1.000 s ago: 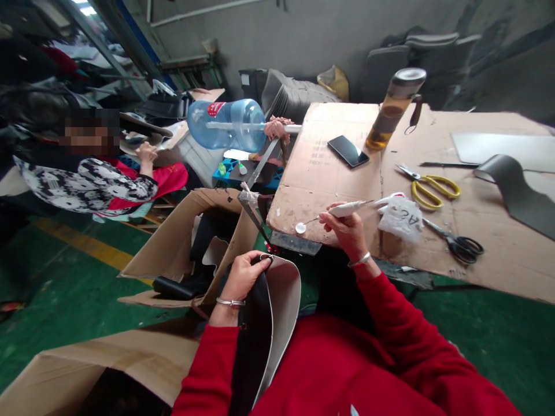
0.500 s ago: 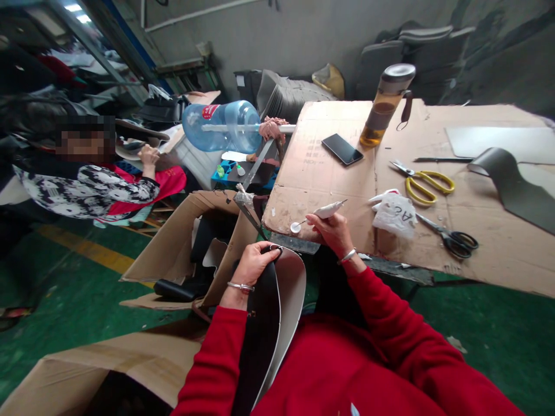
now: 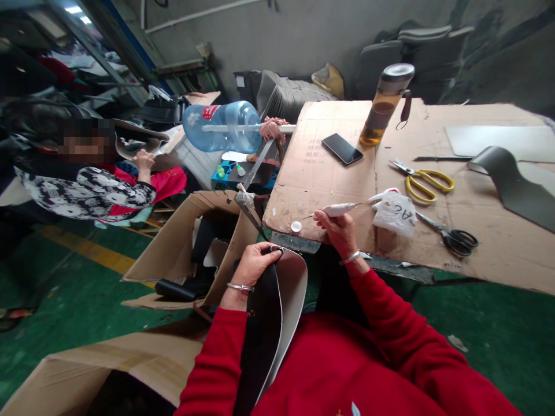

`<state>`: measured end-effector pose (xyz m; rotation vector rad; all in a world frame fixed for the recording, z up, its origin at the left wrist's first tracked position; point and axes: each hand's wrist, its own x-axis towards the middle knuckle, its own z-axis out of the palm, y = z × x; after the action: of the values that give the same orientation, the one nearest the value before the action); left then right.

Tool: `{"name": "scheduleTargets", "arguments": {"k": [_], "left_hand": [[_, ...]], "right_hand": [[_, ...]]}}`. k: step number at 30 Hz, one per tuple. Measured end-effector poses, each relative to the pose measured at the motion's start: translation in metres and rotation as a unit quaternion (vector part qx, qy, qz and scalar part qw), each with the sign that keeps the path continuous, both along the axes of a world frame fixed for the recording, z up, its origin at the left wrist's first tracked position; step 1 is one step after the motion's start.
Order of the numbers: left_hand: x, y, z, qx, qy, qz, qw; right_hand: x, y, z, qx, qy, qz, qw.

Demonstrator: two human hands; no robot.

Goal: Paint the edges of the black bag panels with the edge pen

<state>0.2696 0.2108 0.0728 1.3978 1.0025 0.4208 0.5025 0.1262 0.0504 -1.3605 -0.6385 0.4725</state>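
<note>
The right hand (image 3: 340, 232) has shifted slightly right, and the thin tip of the slim white tool (image 3: 341, 209) it grips has come off the small white cap (image 3: 296, 227), now just beside it above the near left of the bench (image 3: 295, 193). Apart from it, the left hand (image 3: 255, 264) pinches the top edge of a dark, pale-lined piece (image 3: 262, 329), near and left of the bench. A crumpled plastic bag (image 3: 394, 214) lies right of the tool.
</note>
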Motion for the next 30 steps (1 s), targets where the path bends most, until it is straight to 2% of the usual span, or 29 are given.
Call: {"name": "scheduleTargets", "arguments": {"k": [4,10,12,18,30], "left_hand": [[0.000,-0.001,0.004,-0.004,-0.008,-0.016,1.000],[-0.002,-0.001,0.004,-0.008,-0.010,-0.043,0.999],[-0.003,-0.001,0.004,-0.003,-0.009,-0.047,0.999],[-0.006,-0.002,0.006,0.009,-0.016,-0.055,0.998],[-0.010,-0.003,0.003,0.028,-0.029,-0.060,0.997]], "right_hand": [[-0.007,-0.007,0.012,0.039,0.056,-0.013,0.998],[-0.039,-0.018,0.023,0.011,0.064,0.134,0.989],[-0.048,-0.017,0.022,0.004,0.069,0.157,0.985],[-0.055,-0.014,0.014,-0.012,0.093,0.165,0.982],[-0.056,-0.013,0.010,-0.020,0.070,0.172,0.982]]}}
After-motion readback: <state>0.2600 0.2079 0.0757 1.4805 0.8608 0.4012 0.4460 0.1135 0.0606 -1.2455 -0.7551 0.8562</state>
